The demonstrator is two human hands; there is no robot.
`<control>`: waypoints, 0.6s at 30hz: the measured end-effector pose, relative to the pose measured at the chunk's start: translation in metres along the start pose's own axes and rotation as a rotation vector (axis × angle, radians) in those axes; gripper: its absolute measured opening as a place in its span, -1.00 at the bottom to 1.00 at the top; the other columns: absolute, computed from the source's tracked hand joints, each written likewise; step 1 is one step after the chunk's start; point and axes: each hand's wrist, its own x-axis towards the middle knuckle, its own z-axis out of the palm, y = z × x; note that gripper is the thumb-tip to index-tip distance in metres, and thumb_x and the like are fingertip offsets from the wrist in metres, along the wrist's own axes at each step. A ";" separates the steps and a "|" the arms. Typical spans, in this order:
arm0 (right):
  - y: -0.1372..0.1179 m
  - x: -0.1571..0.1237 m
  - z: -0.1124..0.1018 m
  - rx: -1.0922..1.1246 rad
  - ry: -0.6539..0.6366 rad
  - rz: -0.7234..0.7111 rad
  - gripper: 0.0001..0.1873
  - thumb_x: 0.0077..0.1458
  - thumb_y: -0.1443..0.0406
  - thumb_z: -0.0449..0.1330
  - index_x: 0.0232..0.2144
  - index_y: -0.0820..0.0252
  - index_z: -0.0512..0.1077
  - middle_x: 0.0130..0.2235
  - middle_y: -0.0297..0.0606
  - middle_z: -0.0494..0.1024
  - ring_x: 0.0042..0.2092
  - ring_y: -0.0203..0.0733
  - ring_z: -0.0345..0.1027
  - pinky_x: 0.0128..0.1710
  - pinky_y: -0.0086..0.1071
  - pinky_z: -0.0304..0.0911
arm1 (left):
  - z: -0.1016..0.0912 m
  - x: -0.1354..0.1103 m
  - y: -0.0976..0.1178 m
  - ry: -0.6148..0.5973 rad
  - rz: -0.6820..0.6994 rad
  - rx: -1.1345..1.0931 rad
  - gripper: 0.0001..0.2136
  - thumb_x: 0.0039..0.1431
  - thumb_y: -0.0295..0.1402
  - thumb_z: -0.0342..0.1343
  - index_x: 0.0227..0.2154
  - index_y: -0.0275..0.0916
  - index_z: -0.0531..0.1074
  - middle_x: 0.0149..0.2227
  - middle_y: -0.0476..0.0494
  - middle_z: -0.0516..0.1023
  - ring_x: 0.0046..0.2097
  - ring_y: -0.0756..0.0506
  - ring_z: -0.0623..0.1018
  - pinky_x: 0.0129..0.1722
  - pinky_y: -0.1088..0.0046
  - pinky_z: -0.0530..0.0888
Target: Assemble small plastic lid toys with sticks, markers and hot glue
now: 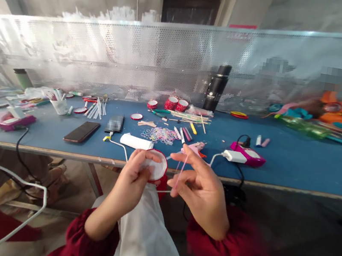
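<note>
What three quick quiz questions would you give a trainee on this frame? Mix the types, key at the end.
1. Multiple choice. The band stretched at the fingers of the right hand is:
A) green
B) pink
C) black

2. True or false. The black flask stands upright near the mesh panel.

3. Fill in the blank. The left hand holds a round piece with a white face and a ____ rim.

Key: 1. B; 2. True; 3. red.
</note>
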 end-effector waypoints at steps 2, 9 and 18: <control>0.001 0.002 -0.005 -0.197 0.002 -0.043 -0.13 0.08 0.15 0.43 0.34 -0.06 0.16 0.08 -0.12 0.52 -0.27 -0.16 0.55 0.00 -0.02 0.45 | -0.001 -0.002 0.000 0.024 -0.043 -0.033 -0.83 0.28 -0.43 0.09 -0.09 -0.15 0.44 -0.06 -0.16 0.51 -0.06 -0.14 0.50 -0.03 0.30 0.44; -0.006 0.001 0.000 -0.600 -0.054 -0.279 -0.02 -0.11 0.07 0.51 0.27 0.08 0.15 0.19 0.01 0.45 0.21 0.20 0.35 0.35 0.27 -0.04 | 0.006 -0.005 0.013 0.107 -0.206 -0.112 -0.50 0.17 -0.34 0.25 0.15 -0.17 0.28 -0.24 -0.08 0.55 -0.30 -0.04 0.51 -0.27 0.45 0.44; -0.009 -0.004 -0.009 -0.658 -0.063 -0.250 -0.02 -0.10 0.05 0.48 0.27 0.10 0.13 0.23 0.05 0.40 0.26 0.25 0.28 0.35 0.28 -0.12 | -0.001 -0.001 0.013 0.206 -0.162 -0.083 -0.70 0.13 -0.28 0.31 -0.10 -0.22 0.46 -0.25 -0.12 0.63 -0.28 -0.06 0.58 -0.29 0.46 0.49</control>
